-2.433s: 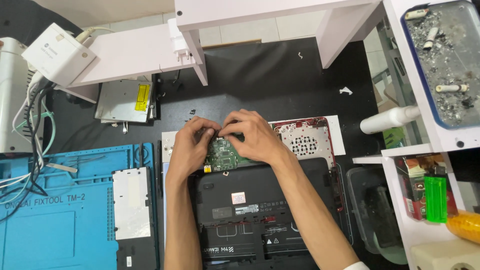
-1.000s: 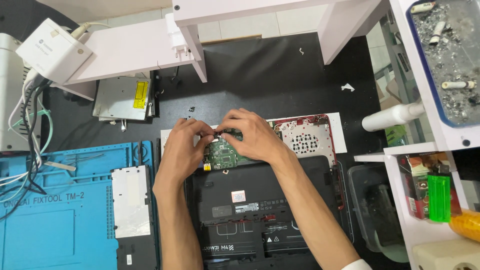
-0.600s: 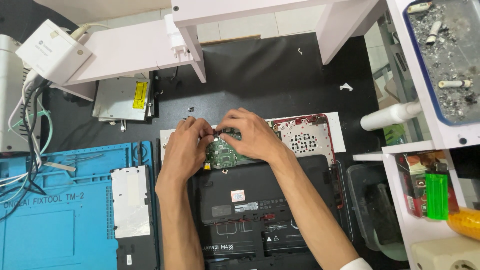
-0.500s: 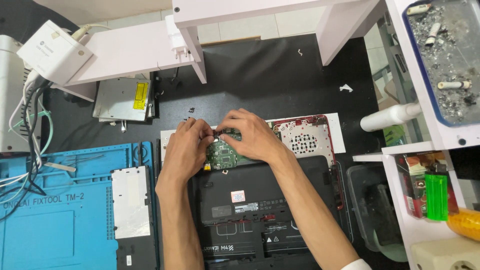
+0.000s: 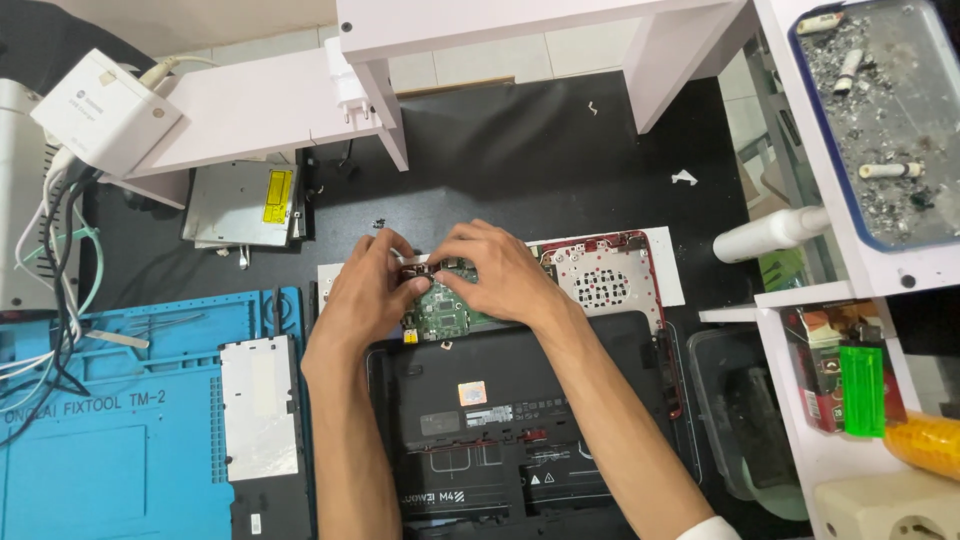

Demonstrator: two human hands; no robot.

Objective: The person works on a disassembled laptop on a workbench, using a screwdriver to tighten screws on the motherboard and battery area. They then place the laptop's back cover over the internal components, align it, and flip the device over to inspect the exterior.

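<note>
An opened laptop (image 5: 520, 430) lies upside down on the black desk, its dark inner frame toward me and its red case edge (image 5: 655, 270) at the far right. A green circuit board (image 5: 445, 315) shows at its far end. My left hand (image 5: 368, 292) and my right hand (image 5: 495, 275) both rest on that board, fingertips meeting at its far edge around a small dark part. What the fingertips pinch is hidden by the fingers.
A blue repair mat (image 5: 110, 420) lies at the left with a silver-faced flat component (image 5: 258, 410) on its right edge. A metal optical drive (image 5: 245, 205) sits under a white shelf (image 5: 260, 105). White shelving (image 5: 800, 300) with an ashtray (image 5: 885, 110), a green lighter (image 5: 862, 390) and a white tube (image 5: 770, 232) stands at the right.
My left hand has shifted slightly left and its fingers have moved along the board's far edge. My right hand stays on the board.
</note>
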